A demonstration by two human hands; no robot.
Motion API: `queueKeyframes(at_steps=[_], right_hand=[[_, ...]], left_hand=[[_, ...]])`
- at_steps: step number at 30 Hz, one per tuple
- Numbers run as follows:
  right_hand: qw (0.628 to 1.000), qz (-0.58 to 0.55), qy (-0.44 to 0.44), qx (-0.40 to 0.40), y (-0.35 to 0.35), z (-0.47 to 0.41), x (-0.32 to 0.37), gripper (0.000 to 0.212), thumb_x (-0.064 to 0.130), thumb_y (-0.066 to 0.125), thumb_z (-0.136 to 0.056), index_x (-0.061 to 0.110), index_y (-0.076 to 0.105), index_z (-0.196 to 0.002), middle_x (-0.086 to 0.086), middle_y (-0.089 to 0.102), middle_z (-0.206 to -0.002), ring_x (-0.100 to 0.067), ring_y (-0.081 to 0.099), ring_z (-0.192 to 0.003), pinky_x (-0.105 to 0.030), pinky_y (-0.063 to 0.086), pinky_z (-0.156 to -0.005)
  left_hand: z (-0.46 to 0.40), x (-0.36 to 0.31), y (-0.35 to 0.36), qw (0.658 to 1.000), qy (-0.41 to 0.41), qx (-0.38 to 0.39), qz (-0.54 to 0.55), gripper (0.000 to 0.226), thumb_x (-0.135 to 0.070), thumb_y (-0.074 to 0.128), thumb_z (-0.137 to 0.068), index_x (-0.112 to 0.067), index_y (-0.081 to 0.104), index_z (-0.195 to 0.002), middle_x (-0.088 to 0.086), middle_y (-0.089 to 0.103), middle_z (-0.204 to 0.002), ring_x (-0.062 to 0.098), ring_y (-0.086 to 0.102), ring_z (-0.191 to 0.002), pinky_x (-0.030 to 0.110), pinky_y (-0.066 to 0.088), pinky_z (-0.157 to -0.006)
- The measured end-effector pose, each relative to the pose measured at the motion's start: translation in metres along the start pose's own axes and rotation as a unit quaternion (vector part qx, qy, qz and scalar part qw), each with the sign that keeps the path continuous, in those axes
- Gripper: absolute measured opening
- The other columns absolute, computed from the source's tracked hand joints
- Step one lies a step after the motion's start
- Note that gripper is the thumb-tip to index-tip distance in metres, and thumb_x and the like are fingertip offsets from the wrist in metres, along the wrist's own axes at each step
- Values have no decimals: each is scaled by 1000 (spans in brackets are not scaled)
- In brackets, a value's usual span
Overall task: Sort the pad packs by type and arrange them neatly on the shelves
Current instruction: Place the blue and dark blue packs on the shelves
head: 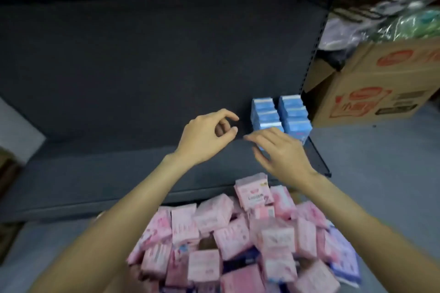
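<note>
Blue packs (281, 118) stand in 2 rows at the shelf's (142, 169) right end. Right hand (278, 150) rests on the nearest blue pack; grip unclear, blurred. Left hand (207, 137) loosely curled, holding nothing. Pink packs (238, 233) heaped below. Best: square the front pack flush, then start pink beside it.

Looks to me like the stockroom or sales floor of a shop. I'm staring at a dark metal retail shelf (147, 169) with a slotted upright (316, 52), two tidy rows of blue pad packs (281, 114) lined up on it, and a big heap of pink pad packs (238, 240) in front. There's also a printed cardboard shipping carton (381, 85) stuffed with bagged goods on the floor beside it.
</note>
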State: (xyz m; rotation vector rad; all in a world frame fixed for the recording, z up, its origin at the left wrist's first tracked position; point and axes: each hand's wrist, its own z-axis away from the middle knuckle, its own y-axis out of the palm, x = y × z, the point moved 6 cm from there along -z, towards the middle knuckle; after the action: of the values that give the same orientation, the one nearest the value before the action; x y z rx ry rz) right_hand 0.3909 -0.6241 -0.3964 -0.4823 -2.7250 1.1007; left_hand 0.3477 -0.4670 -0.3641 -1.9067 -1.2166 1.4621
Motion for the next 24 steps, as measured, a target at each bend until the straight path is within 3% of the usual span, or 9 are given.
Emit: queueKeyframes(at_steps=[3,8,12,14,20,22,24], right_hand=[[990,-11,16,141,55,56,5,32,26,52,-82,14,65,-109,-1,65,-105,-22,58,-92,-32,50,-76],[940,-49,16,336,131,132,18,45,43,54,-73,18,62,-110,-4,65,-105,-30,62,-94,-40,52,-78],[919,-95,-60,377,168,170,54,47,39,78,-65,21,66,-107,0,66,-103,-24,62,-93,-35,51,-82],[906,-115,-111,391,183,186,81,47,39,80,-65,22,67,-106,1,67,-101,-23,63,-91,-34,52,-79],[894,-188,-199,354,211,207,161,36,40,69,-77,23,65,-109,-2,63,-114,-25,58,-106,-37,49,-90],[881,-206,-240,353,218,221,196,33,39,74,-74,25,68,-103,-4,62,-117,-28,56,-111,-44,48,-93],[860,-164,-266,404,229,238,212,39,39,80,-66,27,70,-102,-7,60,-124,-33,52,-119,-52,45,-97]], left_hand=[[33,54,48,994,-84,53,51,21,-29,62,-86,-33,63,-107,-18,65,-85,-1,59,-79,26,49,-78],[95,118,121,977,-137,157,46,29,-28,63,-86,-28,61,-114,-17,64,-98,5,63,-93,36,51,-87],[154,154,151,967,-158,202,9,37,-34,59,-82,-25,60,-118,-14,66,-107,8,61,-101,29,49,-86],[189,174,159,962,-169,212,-28,34,-28,62,-86,-25,59,-120,-13,65,-108,8,59,-101,28,48,-84],[294,212,144,959,-204,172,-95,16,-28,58,-78,-19,63,-91,-12,65,-80,14,61,-70,35,53,-69],[332,215,148,955,-185,197,-123,15,-30,57,-75,-18,61,-84,-8,64,-72,17,61,-65,34,52,-67],[359,214,161,945,-147,246,-160,23,-40,55,-70,-21,59,-82,-6,62,-72,19,61,-66,32,48,-68]])
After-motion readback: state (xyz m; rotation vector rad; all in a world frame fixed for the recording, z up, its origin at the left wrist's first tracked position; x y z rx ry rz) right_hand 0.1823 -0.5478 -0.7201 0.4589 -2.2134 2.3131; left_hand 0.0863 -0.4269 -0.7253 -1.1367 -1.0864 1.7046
